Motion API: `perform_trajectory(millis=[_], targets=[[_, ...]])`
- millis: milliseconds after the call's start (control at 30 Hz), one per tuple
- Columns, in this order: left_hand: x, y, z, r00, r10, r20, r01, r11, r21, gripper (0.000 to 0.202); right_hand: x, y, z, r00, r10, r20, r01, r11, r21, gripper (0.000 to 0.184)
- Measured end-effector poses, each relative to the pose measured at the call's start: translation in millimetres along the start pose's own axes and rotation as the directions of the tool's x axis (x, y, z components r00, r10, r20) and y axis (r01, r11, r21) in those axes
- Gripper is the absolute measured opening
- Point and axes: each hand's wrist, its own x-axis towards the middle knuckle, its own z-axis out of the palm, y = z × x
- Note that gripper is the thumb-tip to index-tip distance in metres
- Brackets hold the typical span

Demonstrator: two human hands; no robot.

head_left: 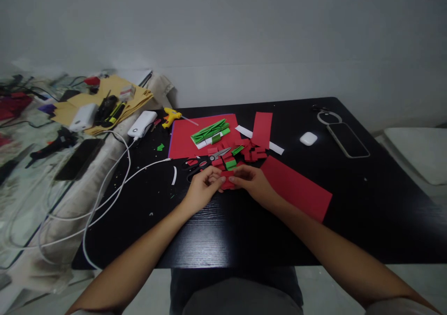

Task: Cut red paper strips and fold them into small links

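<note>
Red paper piece (227, 184), between left hand (204, 185) and right hand (253, 181), both hands pinching its sides

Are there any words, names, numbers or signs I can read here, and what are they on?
No text can be read in this picture.
White device: one little dark mark, too small to make out.
Small pale box: any printing is too blurred to read.
Phone: dark screen, no words show.
Red paper piece in the hands: no writing shows.
</note>
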Motion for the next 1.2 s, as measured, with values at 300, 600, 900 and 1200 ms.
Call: perform_trajectory(millis=[300,600,900,1200], targets=[[-1.1,2.8,1.2,0.996,0.086,-0.015,-0.085,0.996,0.025,0.019,-2.2,-0.1,4.0,0.999,-0.04,-0.029,0.04,0.999,-0.013,0.028],[-1.5,4.6,-2.2,0.996,0.082,0.026,-0.083,0.996,0.025,0.013,-3.3,-4.7,1.8,0.999,-0.008,0.045,0.004,0.995,0.101,0.017],[-4.7,7.7,-4.9,0.991,0.119,0.053,-0.125,0.983,0.135,0.014,-2.8,-4.0,0.7,1.0,-0.009,0.011,0.008,0.999,0.037,0.027],[-1.5,2.2,-8.1,0.994,0.063,0.092,-0.083,0.968,0.235,0.021,-0.5,1.7,-1.5,0.999,-0.04,0.002,0.04,0.998,-0.04,0.032]])
